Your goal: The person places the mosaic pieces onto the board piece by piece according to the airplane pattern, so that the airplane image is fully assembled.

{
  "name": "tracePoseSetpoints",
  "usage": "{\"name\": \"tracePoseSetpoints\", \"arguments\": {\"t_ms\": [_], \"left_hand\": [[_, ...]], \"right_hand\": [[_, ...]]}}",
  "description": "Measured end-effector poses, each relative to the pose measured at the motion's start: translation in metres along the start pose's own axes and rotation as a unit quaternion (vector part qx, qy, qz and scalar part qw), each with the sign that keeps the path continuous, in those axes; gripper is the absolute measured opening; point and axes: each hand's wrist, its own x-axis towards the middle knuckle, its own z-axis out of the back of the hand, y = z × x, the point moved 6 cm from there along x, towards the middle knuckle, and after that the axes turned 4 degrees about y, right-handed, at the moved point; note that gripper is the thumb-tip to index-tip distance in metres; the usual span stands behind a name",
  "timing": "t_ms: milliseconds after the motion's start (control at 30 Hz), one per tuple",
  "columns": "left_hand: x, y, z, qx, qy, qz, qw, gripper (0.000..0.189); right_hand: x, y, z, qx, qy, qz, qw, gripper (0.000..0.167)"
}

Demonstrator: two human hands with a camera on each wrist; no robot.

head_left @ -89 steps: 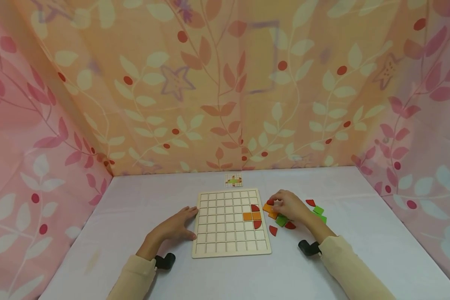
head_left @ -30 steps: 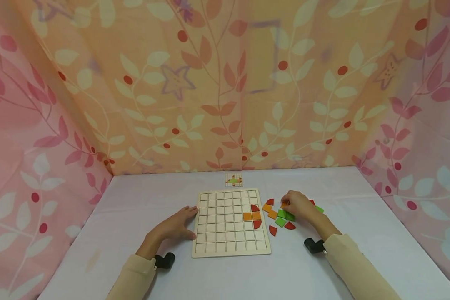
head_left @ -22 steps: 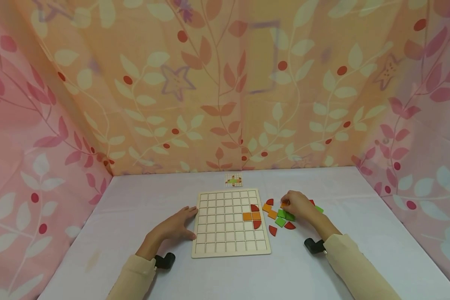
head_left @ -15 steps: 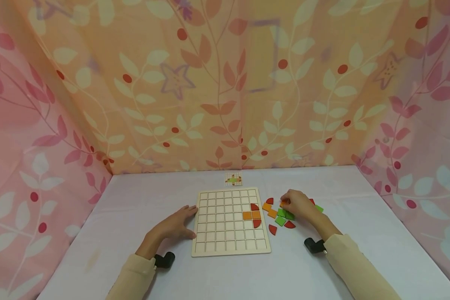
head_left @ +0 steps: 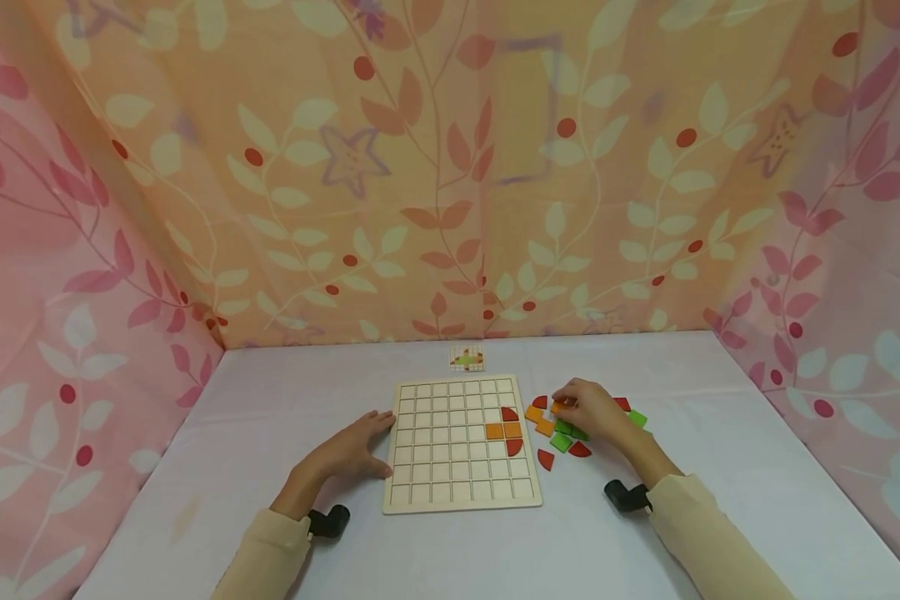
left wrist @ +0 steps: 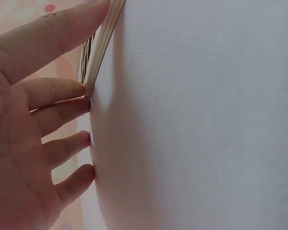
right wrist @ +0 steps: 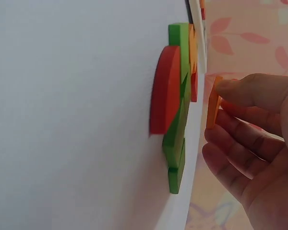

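My right hand [head_left: 592, 410] pinches an orange square tile [right wrist: 213, 103] between thumb and fingers; the right wrist view shows it raised off the tabletop. Below and around it lie loose tiles: green squares [head_left: 561, 442], orange squares [head_left: 544, 427] and red quarter-circles [head_left: 545, 459]. My left hand [head_left: 348, 450] rests with spread fingers at the left edge of a wooden grid board [head_left: 450, 492], thumb and fingertips touching that edge in the left wrist view. Two orange squares [head_left: 494, 431] sit in cells at the board's right side, with a red quarter-circle [head_left: 509, 414] above and another [head_left: 514, 447] below.
Behind the board lies a small card [head_left: 467, 358] printed with a coloured pattern on a grid. More green [head_left: 638, 418] and red [head_left: 622, 404] tiles lie beyond the right wrist. Patterned cloth [head_left: 450, 208] walls in the white table [head_left: 300, 392] at the back and sides.
My right hand first shifted right across the loose tiles, paused with an orange tile at its fingertips, and has now drawn slightly left with it. The left hand and board stay put.
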Motion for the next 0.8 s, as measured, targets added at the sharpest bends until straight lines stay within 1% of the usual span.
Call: {"name": "tracePoseSetpoints", "arguments": {"t_ms": [267,567,700,800], "left_hand": [[-0.001,-0.002,0.000,0.002,0.001,0.003,1.0000,0.088],[-0.003,-0.003,0.000,-0.003,0.002,0.002,1.0000,0.087],[-0.003,-0.004,0.000,-0.005,0.004,0.002,1.0000,0.087],[-0.003,-0.004,0.001,-0.003,0.004,0.002,1.0000,0.087]], "right_hand": [[-0.002,0.008,-0.002,0.041,-0.010,0.013,0.9990,0.026],[-0.005,0.016,-0.010,0.099,-0.009,0.000,0.9951,0.025],[-0.006,0.020,-0.013,0.114,-0.007,-0.007,0.9934,0.024],[-0.007,0.025,-0.014,0.114,-0.007,0.004,0.9935,0.024]]}}
